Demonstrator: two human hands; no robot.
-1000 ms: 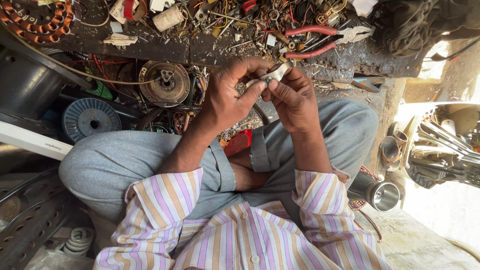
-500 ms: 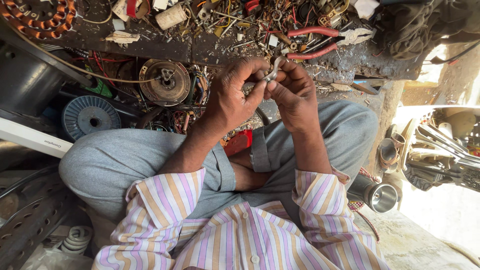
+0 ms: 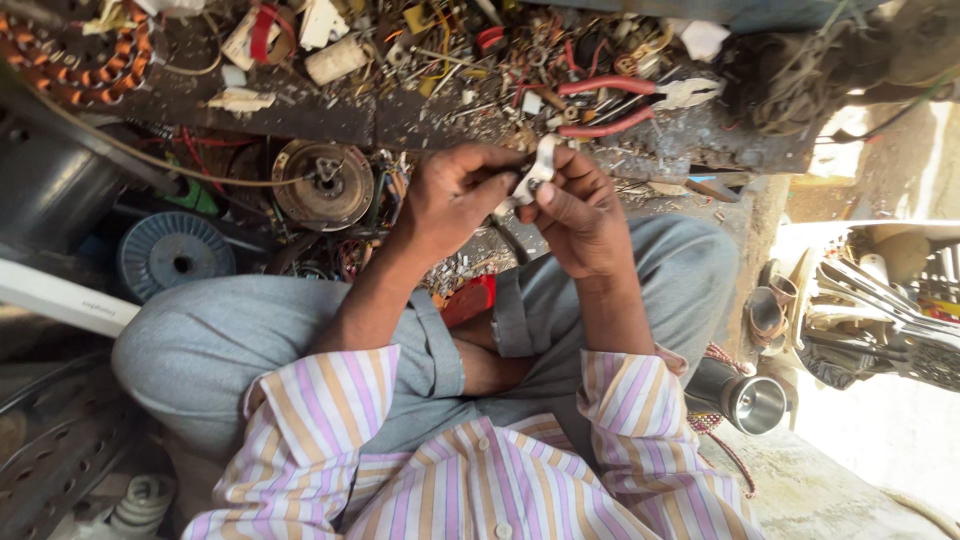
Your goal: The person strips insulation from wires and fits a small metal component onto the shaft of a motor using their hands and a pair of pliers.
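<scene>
A small pale silver-white metal bracket [image 3: 541, 170] is seen. Red is shown on the long-handled pliers [image 3: 620, 105], lying on a dark, grimy table [image 3: 330, 115]. Copper orange is carried by the wound coil ring [image 3: 90, 55]. Blue is worn by the ribbed plastic spool [image 3: 175, 255]. Pink, orange and white stripes are spotted on the cotton shirt [image 3: 470, 480]; grey-blue is noted on the trousers [image 3: 230, 340].

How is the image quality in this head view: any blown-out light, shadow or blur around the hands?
Head view: the right edge is overexposed, washing out the ground near the steel cup; the left side by the dark tub sits in deep shadow. The left hand, the right hand and the small metal part between them are evenly lit and fairly sharp.
</scene>
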